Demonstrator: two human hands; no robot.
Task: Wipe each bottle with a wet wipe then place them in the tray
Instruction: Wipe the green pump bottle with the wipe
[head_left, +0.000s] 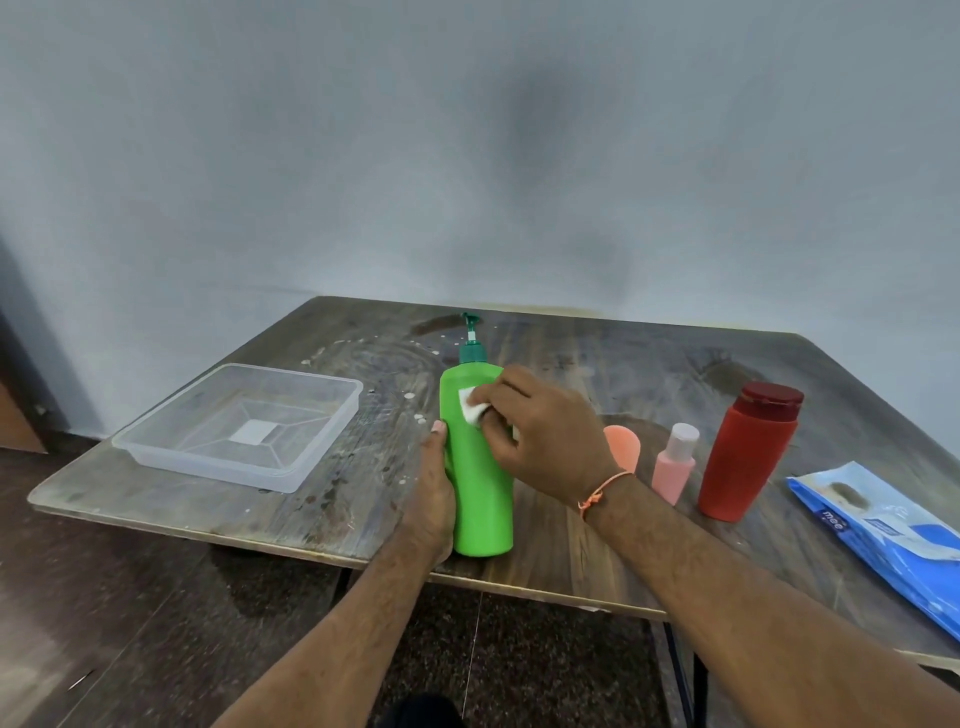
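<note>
Bench (597, 540) carried clear tray (156, 441), nothing in it, at left. Green pump bottle (480, 499) stood upright nr front edge, gripped low on its side by left hand (434, 499). Folded wet wipe (471, 407) was pinched in right hand (540, 436) and pressed to upper bottle face. Step judged: 1st bottle mid-wipe. Next: finish remaining faces, then set bottle in tray. Red bottle (743, 457), pink bottle (674, 465) unwiped at right.

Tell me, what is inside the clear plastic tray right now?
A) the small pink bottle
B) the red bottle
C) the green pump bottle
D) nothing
D, the clear plastic tray holds no bottles; only its bare bottom shows, and every bottle stands outside it on the wooden table.
</note>
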